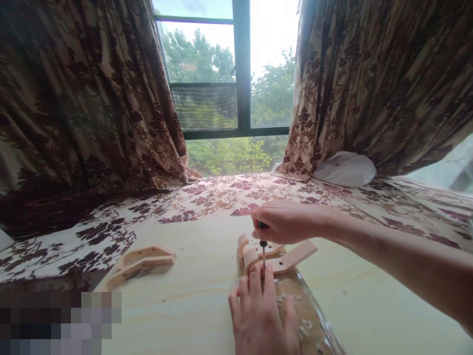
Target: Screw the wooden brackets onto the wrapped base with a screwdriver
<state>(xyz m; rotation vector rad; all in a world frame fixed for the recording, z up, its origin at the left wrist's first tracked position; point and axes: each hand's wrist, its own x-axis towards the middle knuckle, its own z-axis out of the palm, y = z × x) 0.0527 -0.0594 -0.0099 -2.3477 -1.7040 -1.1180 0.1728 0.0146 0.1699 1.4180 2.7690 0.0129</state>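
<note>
My right hand [283,222] is closed around the dark handle of a screwdriver [263,252], held upright with its shaft pointing down. The shaft's lower end meets a pale wooden piece [291,259] with a rounded end and dark holes. My left hand [260,310] lies over the near side of that piece, fingers stretched forward and thumb apart. Its fingertips touch the wood beside the shaft and hide the screwdriver's tip. A second similar wooden piece sits just behind. Both rest on a brown slab wrapped in clear plastic [308,315].
Left on the pale wooden board [199,276] lie two more angled wooden pieces [144,264], close together, with small dark bits beside them. Behind the board spreads a floral cloth [218,195]. A white bag [345,168] sits by the right curtain [306,123], near the window.
</note>
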